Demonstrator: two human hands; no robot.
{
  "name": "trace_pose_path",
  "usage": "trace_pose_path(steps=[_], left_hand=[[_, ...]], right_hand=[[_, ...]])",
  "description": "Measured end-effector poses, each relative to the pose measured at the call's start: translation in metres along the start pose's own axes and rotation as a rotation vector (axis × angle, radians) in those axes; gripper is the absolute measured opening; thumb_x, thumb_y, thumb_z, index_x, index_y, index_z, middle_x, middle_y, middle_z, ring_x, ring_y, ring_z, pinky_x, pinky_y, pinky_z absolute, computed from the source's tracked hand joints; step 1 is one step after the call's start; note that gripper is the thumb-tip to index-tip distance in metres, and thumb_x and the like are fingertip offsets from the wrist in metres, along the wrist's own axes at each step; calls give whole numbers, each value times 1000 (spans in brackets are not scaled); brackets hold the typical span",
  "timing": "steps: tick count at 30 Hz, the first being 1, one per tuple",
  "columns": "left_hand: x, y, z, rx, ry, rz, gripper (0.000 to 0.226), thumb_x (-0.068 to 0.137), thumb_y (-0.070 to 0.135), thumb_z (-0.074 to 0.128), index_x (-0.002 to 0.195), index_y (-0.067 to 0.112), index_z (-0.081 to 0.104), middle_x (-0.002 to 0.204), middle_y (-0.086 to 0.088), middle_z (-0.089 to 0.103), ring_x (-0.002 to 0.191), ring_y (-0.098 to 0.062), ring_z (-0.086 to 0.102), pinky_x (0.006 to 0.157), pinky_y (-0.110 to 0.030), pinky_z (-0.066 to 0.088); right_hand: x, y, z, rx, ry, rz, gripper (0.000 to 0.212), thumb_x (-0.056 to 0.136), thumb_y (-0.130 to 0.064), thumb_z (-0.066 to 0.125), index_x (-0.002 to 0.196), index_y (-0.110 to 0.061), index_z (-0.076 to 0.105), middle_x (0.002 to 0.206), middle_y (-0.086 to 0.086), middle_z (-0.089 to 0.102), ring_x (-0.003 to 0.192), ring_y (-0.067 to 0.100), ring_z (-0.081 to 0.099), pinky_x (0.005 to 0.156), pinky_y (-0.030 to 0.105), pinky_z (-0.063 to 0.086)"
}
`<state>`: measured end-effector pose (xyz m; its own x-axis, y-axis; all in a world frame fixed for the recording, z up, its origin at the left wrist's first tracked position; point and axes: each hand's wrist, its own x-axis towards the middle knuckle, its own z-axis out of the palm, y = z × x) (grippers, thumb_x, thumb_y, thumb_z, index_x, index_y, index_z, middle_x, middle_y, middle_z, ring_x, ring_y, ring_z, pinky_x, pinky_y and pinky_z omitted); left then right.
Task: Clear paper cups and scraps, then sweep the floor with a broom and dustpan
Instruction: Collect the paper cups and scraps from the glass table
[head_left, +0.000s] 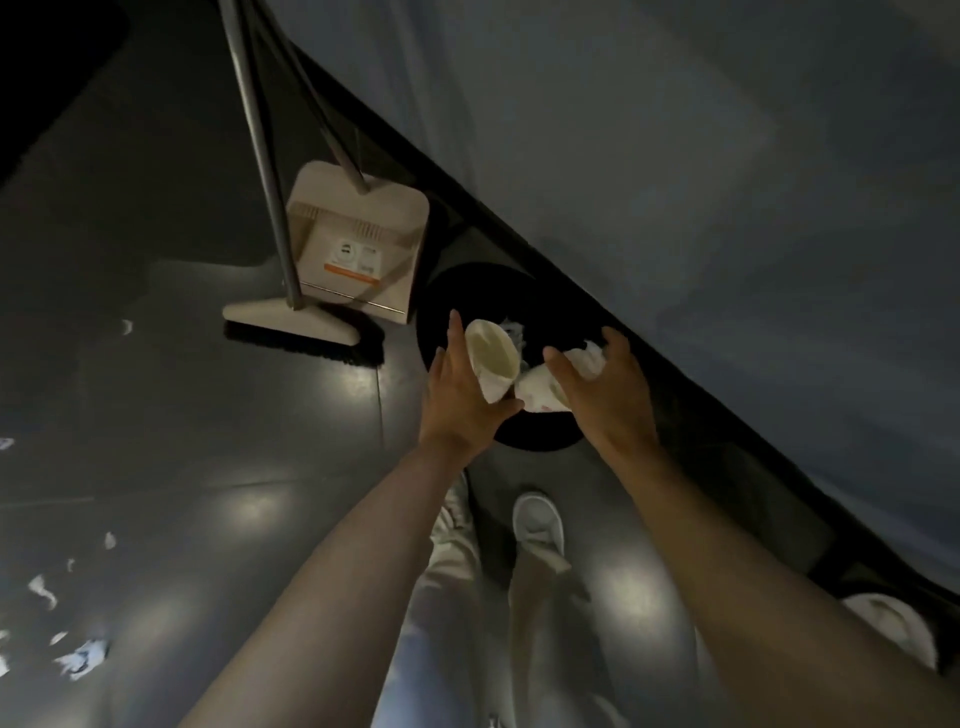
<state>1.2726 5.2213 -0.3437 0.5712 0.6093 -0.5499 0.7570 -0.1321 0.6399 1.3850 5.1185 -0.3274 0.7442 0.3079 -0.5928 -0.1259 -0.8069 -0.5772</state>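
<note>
I stand over a round black bin set against the wall. My left hand holds a cream paper cup over the bin, fingers laid along its side and thumb under its base. My right hand grips crumpled white paper and a second paper cup, also over the bin. More white paper lies inside the bin behind the cups. A beige dustpan and a beige broom stand upright just left of the bin.
White paper scraps lie scattered on the dark glossy floor at the lower left, with a smaller one left of the broom. A grey wall with a dark skirting runs diagonally on the right. My shoes stand just before the bin.
</note>
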Motion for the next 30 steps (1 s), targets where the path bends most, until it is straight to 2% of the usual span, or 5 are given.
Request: trace_pose_path(steps=[7,11,17,21,30], left_hand=[[2,-10,-16,-19,32,-17,110,78,21,78,153,19,-3,155,-10,28,144,-25,22,115,-43,27],[-11,9,-51,-33,116,20,105,78,21,78,154,16,5,153,-9,31,141,-25,28,114,-39,28],[-51,74,-157,96,249,105,100,78,29,78,153,10,15,154,-12,29,142,-30,23,116,-40,20],[-101,118,-255,142,417,134,99,80,34,75,153,13,12,160,-11,14,147,-25,8,115,-26,1],[-272,96,-467,179,815,17,98,84,41,70,154,25,3,162,-2,3,148,-23,-4,118,-38,7]], right_hand=[[-4,-3,2,-38,-96,47,83,86,-58,58,151,-20,23,152,9,34,137,27,37,105,40,38],[-20,-39,-7,-107,-119,-51,79,87,-53,60,150,-19,26,151,8,36,137,25,37,106,38,36],[-71,-162,-45,-272,-179,-365,77,88,-56,56,146,-12,33,147,11,41,136,28,38,112,40,33],[-139,-269,-74,-362,-152,-662,76,89,-49,58,148,-10,30,147,13,42,136,26,37,110,31,28],[-325,-458,-36,-559,-204,-1288,78,92,-54,52,152,-14,21,154,9,32,144,23,23,118,34,19]])
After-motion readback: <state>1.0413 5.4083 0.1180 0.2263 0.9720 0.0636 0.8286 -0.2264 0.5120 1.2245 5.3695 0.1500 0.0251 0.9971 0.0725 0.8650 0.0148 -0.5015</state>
